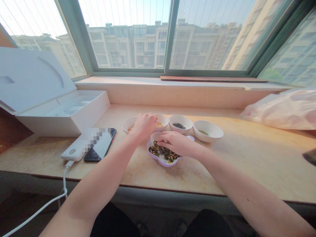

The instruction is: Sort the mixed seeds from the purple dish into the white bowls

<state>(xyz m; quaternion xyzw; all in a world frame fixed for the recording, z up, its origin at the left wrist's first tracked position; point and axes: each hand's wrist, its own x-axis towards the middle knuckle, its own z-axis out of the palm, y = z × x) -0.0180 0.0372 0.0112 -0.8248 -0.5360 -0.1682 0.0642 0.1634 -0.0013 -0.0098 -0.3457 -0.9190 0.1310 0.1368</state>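
Right hand (179, 144) dips curled fingers (164, 141) into mixed beans (161, 152) in a purple dish (161, 164), any hold unclear. Left hand (144, 125) curls above a white bowl (126, 125).

Head-worn view faces forward, down onto left hand (144, 126), right hand (174, 143); window (128, 42) beyond.

Window bay, residential interior. Three-part glazing (128, 36) in green-painted frames (170, 36), with thin parallel wires (29, 19) outside the glass. Beyond: pale multi-storey apartment blocks (138, 46) under bright, hazy sky (123, 13). Beige stone sill (123, 80) carrying a narrow wooden strip (209, 79). Below it, a mottled stone bench (247, 164), stained in places. Strong daylight enters from the windows.
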